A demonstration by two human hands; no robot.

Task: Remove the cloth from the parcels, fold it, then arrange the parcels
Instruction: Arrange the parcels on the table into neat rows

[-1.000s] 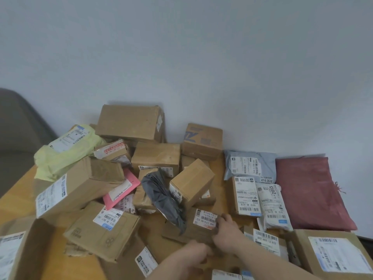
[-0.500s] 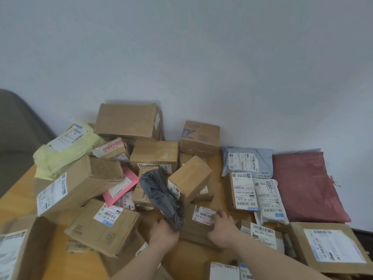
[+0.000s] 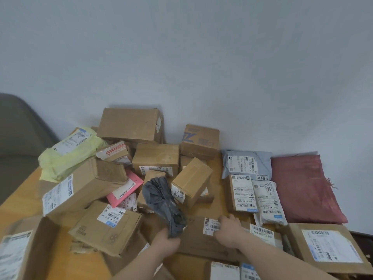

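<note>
- Left hand point(image 3: 167, 242): fingers curled around the lower end of a dark grey plastic mailer point(image 3: 162, 205), gripping it. The mailer stands up from the hand and leans back over the pile of parcels.
- Right hand point(image 3: 229, 229): lies palm down on a flat brown box point(image 3: 199, 239), just right of that box's white barcode label point(image 3: 211, 226). The fingertips bend over the far edge of the box; whether they actually clamp it cannot be determined.
- Flat brown box: lies on the wooden table point(image 3: 18, 201) near the front edge, between the two forearms.
- Cloth point(image 3: 304, 188): dark red, folded into a flat rectangle. It lies at the far right of the table against the wall, apart from the hands and clear of the parcel pile.
- Beside the cloth, to its left: a blue-grey mailer point(image 3: 247, 164), a small labelled box point(image 3: 242, 194) and a white labelled bag point(image 3: 268, 201), side by side in a close group.
- Centre and left: unsorted cardboard boxes, tilted and overlapping. A large box point(image 3: 129, 124) sits at the back, and a box with blue printing point(image 3: 200, 139) is to its right.
- Far left: a pale yellow mailer point(image 3: 68, 152) rests on top of the heap. A pink envelope point(image 3: 126, 188) is wedged between boxes.
- Front right corner: a large labelled carton point(image 3: 331, 247).
</note>
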